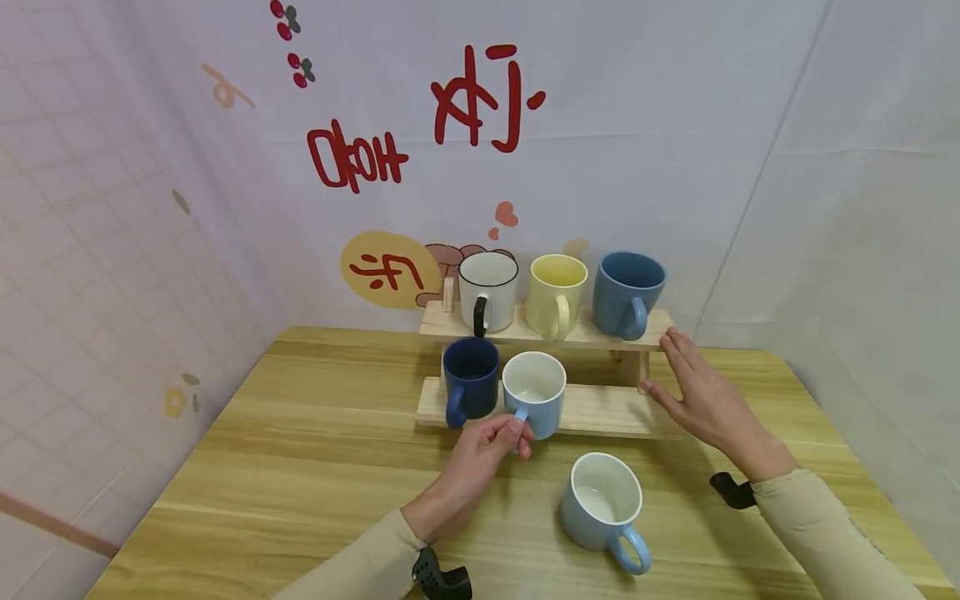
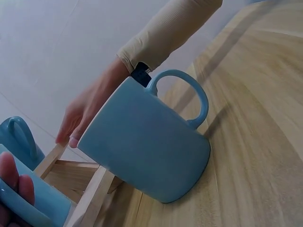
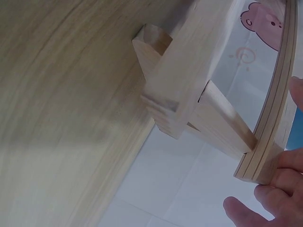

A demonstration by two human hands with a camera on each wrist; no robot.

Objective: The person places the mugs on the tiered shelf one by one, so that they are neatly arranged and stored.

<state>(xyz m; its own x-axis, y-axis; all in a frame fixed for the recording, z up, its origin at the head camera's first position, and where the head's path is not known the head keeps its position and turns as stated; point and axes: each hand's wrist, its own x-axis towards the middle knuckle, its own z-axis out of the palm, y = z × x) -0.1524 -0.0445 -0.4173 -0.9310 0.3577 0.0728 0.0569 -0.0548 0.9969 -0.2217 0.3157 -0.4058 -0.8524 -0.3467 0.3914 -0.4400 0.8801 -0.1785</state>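
My left hand (image 1: 480, 454) pinches the handle of a light blue mug (image 1: 543, 415) with a white inside. That mug is upright at the front of the lower board (image 1: 611, 412) of a wooden two-tier rack; whether its base rests fully there I cannot tell. To its left on the same board stands a dark blue mug (image 1: 480, 396). My right hand (image 1: 708, 400) touches the right end of the upper board (image 3: 262, 163) with extended fingers, thumb held apart. Another light blue mug (image 1: 588, 517) stands on the table, handle toward the front right.
Along the upper board stand a white mug (image 1: 491, 304) with black rim and handle, a yellow mug (image 1: 551, 300) and a medium blue mug (image 1: 618, 304). The wooden table (image 1: 300, 442) reaches back to a printed white cloth (image 1: 637, 150).
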